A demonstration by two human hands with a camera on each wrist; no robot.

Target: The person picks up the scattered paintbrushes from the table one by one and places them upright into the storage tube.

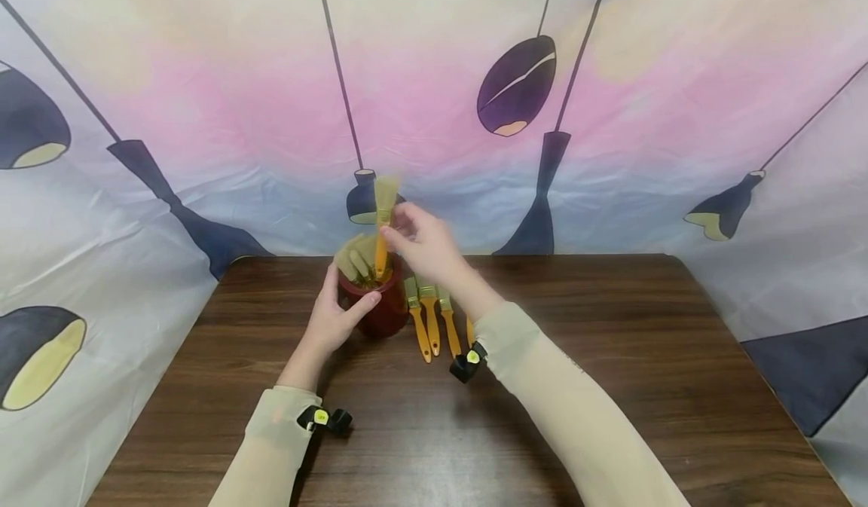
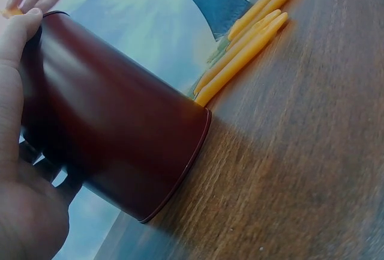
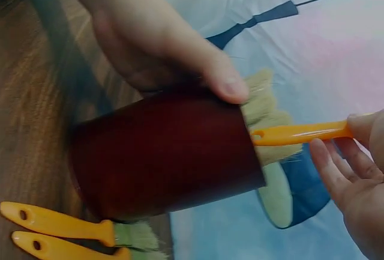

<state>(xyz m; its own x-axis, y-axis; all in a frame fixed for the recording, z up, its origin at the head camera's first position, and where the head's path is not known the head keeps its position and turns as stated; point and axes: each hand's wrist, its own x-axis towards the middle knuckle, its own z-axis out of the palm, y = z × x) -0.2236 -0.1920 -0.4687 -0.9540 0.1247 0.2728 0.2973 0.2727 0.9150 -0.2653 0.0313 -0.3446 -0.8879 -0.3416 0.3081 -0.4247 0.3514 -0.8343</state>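
Observation:
A dark red cylindrical pot stands on the table with several brushes in it, bristles up. My left hand grips the pot from its left side, thumb near the rim. Above the pot's mouth my right hand pinches a paintbrush with a yellow handle. Its bristles point upward and its handle end is at the pot's opening; how far it reaches inside is hard to tell. Right of the pot, several more yellow-handled paintbrushes lie on the table, one partly hidden by my right forearm.
The brown wooden table reaches back to a hanging cloth printed with dark lamps on a pastel ground. A small black camera is strapped to my left wrist, another to my right.

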